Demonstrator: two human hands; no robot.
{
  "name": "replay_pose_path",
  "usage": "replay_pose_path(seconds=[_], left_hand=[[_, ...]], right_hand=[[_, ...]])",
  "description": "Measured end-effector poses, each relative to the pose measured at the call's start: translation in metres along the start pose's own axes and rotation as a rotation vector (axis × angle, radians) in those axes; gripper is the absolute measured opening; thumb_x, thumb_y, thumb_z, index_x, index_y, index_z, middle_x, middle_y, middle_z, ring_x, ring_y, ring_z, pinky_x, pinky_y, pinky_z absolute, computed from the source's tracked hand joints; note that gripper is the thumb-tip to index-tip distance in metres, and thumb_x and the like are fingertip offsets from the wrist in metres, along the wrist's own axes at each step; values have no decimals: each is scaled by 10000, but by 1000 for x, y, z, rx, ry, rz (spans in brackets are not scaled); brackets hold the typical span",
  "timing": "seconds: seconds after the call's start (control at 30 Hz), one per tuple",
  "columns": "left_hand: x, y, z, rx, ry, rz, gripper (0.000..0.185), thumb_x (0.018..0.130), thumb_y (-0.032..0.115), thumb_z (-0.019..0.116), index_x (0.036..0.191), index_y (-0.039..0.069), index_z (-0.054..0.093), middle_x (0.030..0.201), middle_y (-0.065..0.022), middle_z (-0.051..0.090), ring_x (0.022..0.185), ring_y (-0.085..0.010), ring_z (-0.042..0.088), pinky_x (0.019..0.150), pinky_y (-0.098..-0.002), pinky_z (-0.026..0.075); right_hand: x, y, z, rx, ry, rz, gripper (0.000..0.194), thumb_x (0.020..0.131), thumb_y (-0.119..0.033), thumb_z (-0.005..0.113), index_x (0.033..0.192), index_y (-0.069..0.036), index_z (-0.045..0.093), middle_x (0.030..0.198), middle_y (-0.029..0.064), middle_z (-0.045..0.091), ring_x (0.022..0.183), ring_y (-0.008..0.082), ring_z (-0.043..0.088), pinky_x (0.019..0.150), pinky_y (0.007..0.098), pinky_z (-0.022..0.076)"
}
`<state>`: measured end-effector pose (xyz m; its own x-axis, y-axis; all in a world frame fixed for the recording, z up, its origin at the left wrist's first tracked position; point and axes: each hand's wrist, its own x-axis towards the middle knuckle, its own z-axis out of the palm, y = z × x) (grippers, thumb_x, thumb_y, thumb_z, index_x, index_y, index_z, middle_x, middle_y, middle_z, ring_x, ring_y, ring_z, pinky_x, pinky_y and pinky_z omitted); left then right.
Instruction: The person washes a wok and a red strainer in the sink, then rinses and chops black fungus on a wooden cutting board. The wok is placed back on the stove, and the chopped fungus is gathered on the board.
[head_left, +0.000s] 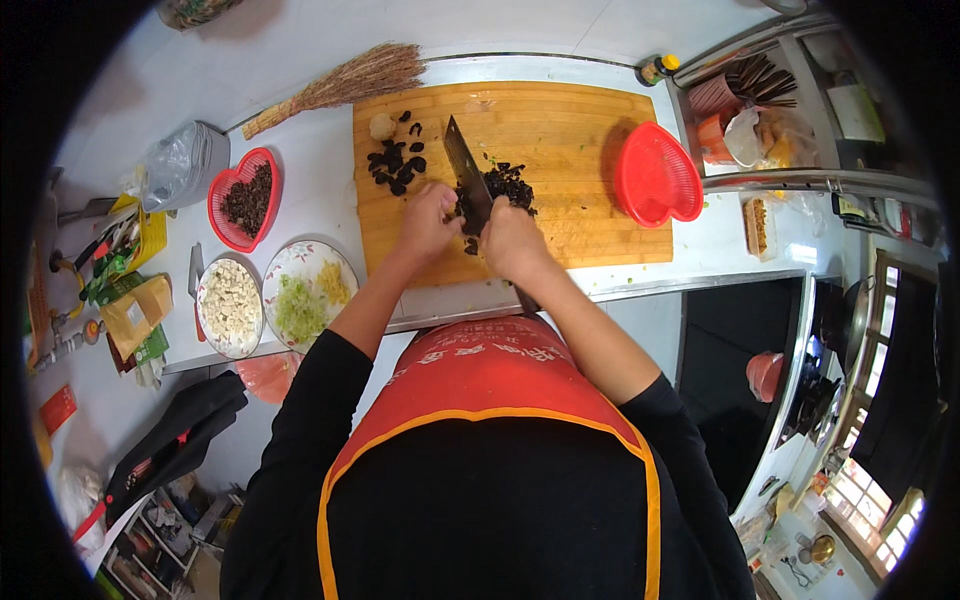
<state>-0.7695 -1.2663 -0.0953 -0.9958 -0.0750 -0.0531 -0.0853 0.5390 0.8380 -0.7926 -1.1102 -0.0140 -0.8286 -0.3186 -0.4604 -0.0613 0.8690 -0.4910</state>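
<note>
My right hand (514, 238) grips a cleaver (466, 169), its dark blade pointing up and left across the wooden cutting board (592, 150). Finely chopped black pieces, possibly wood ear fungus (514, 185), lie mostly right of the blade. My left hand (430, 225) is beside the blade's left face, fingers bent, close to some black bits; whether it pinches any is hidden. Larger uncut black pieces (397, 161) sit at the board's left, below a pale round lump (382, 126). A red heart-shaped plastic basket (656, 176) rests on the board's right end.
Left of the board are a red basket (216, 202) of dark brown mince, a plate (232, 262) of white cubes and a plate (296, 256) of chopped green and yellow pieces. A straw whisk broom (352, 79) lies behind. A yellow-capped bottle (657, 69) stands back right.
</note>
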Motion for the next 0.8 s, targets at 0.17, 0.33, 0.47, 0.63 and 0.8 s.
replay_pose_path(seconds=[0.17,0.33,0.47,0.63,0.8], left_hand=[[-11,8,-4,132,-141,95,481,602,144,794,984,11,534,922,-142,536,872,-317,563,758,-364,469],[-25,16,1,199,-104,129,512,619,92,782,1040,-7,508,999,-170,512,938,-350,539,807,-385,455],[-17,18,8,114,106,64,512,621,21,774,1052,-27,502,1011,-172,509,928,-346,539,795,-394,452],[-5,17,10,122,107,-4,514,598,-8,774,1049,-28,528,935,-152,520,871,-320,554,751,-383,461],[-10,11,12,6,-68,-34,445,587,-28,759,995,-30,582,873,-133,536,783,-270,568,697,-345,474]], right_hand=[[-9,-3,14,6,49,10,228,815,-80,530,966,85,487,833,296,624,840,432,619,751,482,497],[-1,9,-9,-60,61,-138,225,826,-101,521,950,86,503,806,300,618,814,450,610,740,495,489],[-4,1,-26,-111,-21,-76,225,819,-90,538,959,83,507,848,301,622,855,439,613,760,476,496],[-8,-10,-27,-136,-64,-25,226,804,-70,566,967,74,506,888,297,628,886,418,623,781,454,505],[-11,6,-3,-116,-14,-52,228,805,-65,539,974,81,489,828,304,625,824,429,630,745,479,505]])
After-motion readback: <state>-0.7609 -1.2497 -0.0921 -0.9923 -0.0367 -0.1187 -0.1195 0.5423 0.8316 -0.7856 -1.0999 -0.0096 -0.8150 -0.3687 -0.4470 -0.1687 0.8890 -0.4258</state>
